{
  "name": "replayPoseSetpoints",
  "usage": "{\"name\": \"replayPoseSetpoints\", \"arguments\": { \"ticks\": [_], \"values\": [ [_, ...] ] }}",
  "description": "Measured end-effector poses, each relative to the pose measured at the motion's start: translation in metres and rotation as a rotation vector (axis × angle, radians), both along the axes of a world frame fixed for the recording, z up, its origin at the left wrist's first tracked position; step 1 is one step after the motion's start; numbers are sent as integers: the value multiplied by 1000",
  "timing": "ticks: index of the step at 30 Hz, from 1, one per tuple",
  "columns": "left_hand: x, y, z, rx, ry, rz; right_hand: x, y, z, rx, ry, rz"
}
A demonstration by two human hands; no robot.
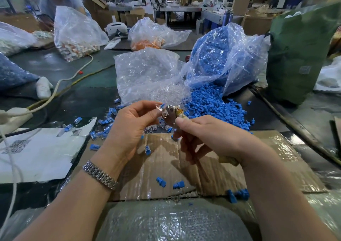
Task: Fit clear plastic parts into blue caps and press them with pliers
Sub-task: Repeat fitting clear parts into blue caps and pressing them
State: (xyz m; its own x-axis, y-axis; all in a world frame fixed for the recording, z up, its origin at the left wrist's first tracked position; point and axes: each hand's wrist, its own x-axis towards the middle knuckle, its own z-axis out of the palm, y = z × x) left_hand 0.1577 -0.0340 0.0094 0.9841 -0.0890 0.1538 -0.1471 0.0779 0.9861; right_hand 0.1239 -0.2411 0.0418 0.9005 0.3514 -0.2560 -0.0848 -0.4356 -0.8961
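**Left hand feeds a cap to the pliers**

Left hand (129, 124) raised over the cardboard sheet (239, 159), thumb and forefinger pinching a small clear plastic part fitted to a blue cap (160, 106). Piece sits right at the metal head of the pliers (170, 115); whether the jaws are closed on it cannot be told. Metal-link bracelet (100, 175) on the left wrist.

Right hand (208, 137) curled round the pliers' handles, thumb up near the pivot, handles running down through the palm.

Behind the hands: clear bag of transparent parts (145, 74), mouth facing the worker. Just right of it, a bag of blue caps (221, 56), tipped, with a spill of loose blue caps (212, 104) reaching the far edge of the cardboard. Finished pieces, blue with clear ends (108, 119), scattered on the dark table left of the hands. A few stray caps (178, 185) on the near cardboard.

White paper with a printed code (36, 152) lies at left. White cable (60, 82) crosses the table. Tall green sack (302, 52) stands at right. Bag with orange parts (147, 44) further back. Another person (59, 0) sits at far left.
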Motion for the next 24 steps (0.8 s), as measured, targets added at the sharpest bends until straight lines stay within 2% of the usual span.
{"name": "replayPoseSetpoints", "arguments": {
  "ticks": [1, 3, 6, 8, 11, 13, 15, 19, 22, 24],
  "values": [
    [1, 2, -1, 45, -25, 47, 0, -5, 2, -16, -16, -43],
    [4, 8, -4, 251, -94, 203, 3, -14, 4, -148, -117, -177],
    [3, 15, -6, 625, -171, 461, 10, -27, 1, -532, -298, -374],
    [4, 21, -5, 882, -182, 583, 14, -32, -5, -742, -299, -448],
    [4, 25, -6, 1183, -145, 614, 19, -33, -14, -883, -207, -480],
    [3, 20, -9, 1211, -196, 586, 21, -30, -18, -925, -170, -480],
    [1, 12, -12, 1152, -311, 514, 22, -28, -19, -951, -145, -481],
    [0, -6, -19, 1088, -451, 276, 23, -25, -21, -984, -160, -480],
    [1, -18, -23, 1112, -480, 113, 25, -22, -24, -953, -239, -481],
    [2, -23, -23, 1160, -497, 40, 26, -18, -25, -916, -383, -458]
  ]
}}
